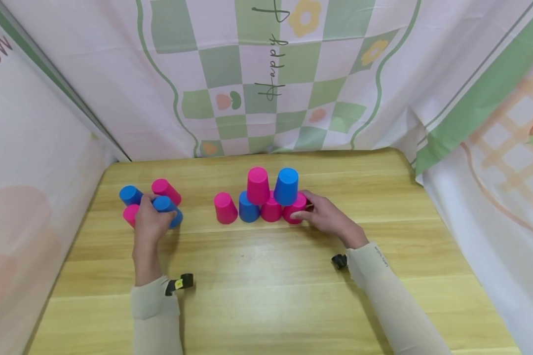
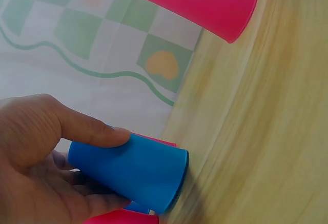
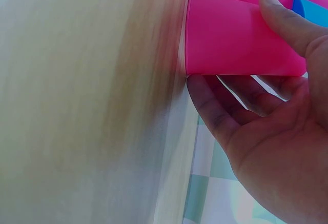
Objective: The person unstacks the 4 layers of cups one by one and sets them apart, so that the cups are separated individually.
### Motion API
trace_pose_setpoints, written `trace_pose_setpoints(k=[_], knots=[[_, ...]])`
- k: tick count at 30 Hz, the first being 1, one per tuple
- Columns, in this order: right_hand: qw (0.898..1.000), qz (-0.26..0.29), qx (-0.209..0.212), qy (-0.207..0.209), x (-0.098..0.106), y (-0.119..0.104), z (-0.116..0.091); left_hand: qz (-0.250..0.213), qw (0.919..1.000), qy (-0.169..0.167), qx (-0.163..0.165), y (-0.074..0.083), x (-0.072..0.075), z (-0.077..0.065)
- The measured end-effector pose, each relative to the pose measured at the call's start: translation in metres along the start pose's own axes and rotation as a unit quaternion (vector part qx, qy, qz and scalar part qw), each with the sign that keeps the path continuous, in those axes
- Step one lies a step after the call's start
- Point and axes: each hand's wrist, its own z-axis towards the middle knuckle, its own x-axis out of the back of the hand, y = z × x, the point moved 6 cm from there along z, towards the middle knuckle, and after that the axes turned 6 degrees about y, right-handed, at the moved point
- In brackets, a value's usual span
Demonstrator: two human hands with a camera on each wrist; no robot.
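Between the left hand's (image 1: 152, 220) thumb and fingers sits a blue cup (image 2: 130, 170), between the right hand's (image 1: 327, 215) a pink cup (image 3: 241, 37), both probably light, stiff, slick, best pinched mid-wall.

Your head view was bright and evenly lit, with faint glints on the table (image 1: 257, 291) mid-frame and soft shadows beside your sleeves (image 1: 155, 315). Your left wrist view was dimmer, a shadow lying right of the blue cup (image 2: 130, 170) at bottom centre. Your right wrist view looked hazy, the table blurred at left.
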Motion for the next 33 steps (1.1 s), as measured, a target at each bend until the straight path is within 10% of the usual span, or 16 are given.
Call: trace_pose_setpoints(k=[33], knots=[[1.000,-0.007,-0.001,0.000,0.0004,-0.0025,-0.0011,0.011,0.9997,-0.021,0.009,-0.0028,-0.0021,0.0009]])
